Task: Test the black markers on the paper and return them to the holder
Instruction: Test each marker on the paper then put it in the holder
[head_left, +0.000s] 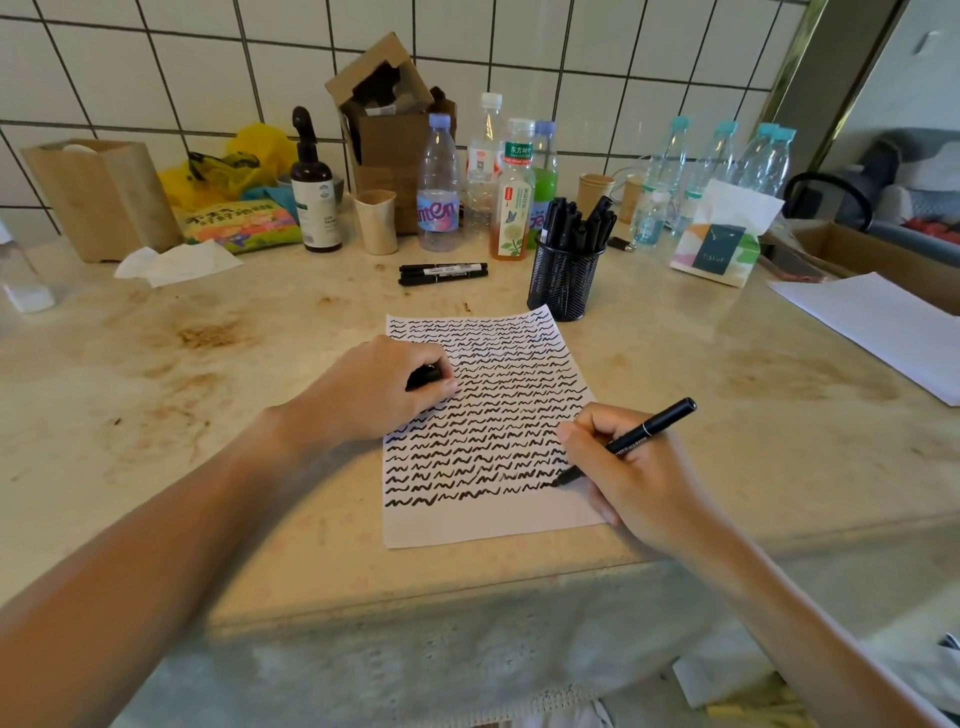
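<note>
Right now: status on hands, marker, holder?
Right hand grips marker, tip on paper, last squiggle row. Left hand holds black cap, resting on paper. Mesh holder upright behind paper; two markers loose beside it.

The left hand (382, 387), in the middle of the frame, lies knuckles up with its fingers curled round a small black cap (425, 375). Its bare forearm runs to the lower left corner. The right hand (631, 470), right of centre, pinches a slim black plastic marker (628, 441), tip down; its forearm goes to the lower right corner.
</note>
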